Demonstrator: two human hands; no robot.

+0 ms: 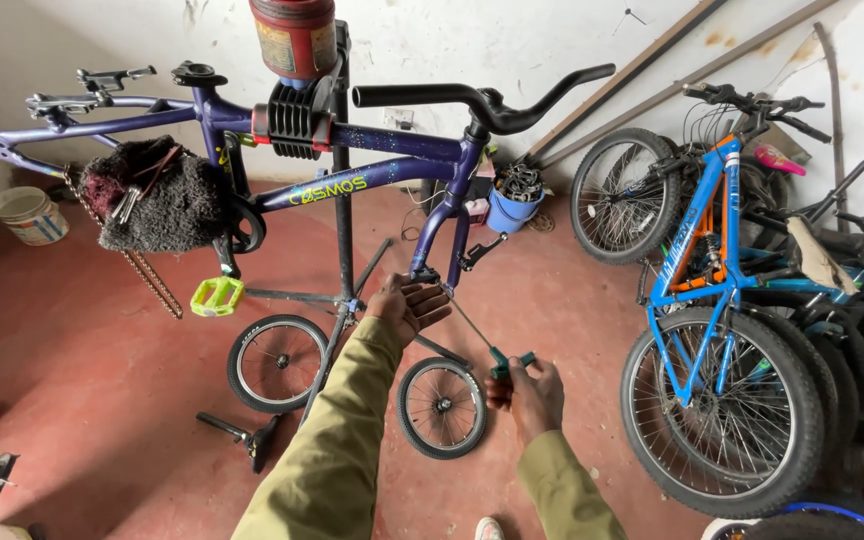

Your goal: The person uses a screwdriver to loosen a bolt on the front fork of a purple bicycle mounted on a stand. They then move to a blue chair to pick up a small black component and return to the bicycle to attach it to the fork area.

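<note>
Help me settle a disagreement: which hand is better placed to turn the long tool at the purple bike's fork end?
Right. The right hand already grips the green T-handle tool, while the left hand cups the fork end, likely steadying it.

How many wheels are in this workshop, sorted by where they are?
Small loose wheels on the floor: 2
Wheels on the blue and orange bike: 2
Wheels on the purple frame in the stand: 0
Total clearly seen: 4; the bikes behind hide more.
</note>
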